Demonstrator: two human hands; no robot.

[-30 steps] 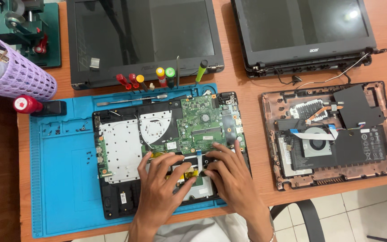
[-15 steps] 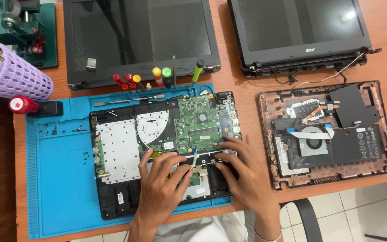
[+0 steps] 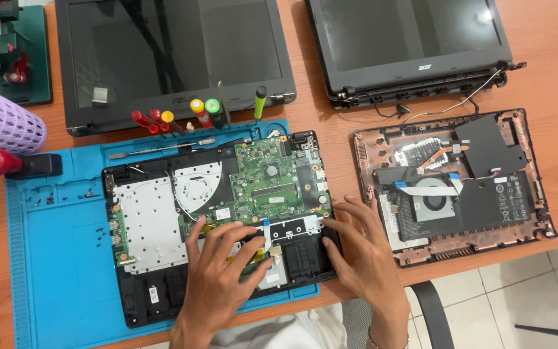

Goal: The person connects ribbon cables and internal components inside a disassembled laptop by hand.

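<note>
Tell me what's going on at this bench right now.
A person has both hands on an opened laptop base lying on a blue work mat. The left hand rests over the lower middle, fingers spread near the green circuit board. The right hand presses at the base's lower right edge. A second opened laptop base sits untouched to the right, and screwdrivers lie above the mat.

Head camera looks down (near).

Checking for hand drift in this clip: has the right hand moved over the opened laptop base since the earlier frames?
Yes. The right hand has slid toward the right edge of the laptop base, away from the left hand.
</note>
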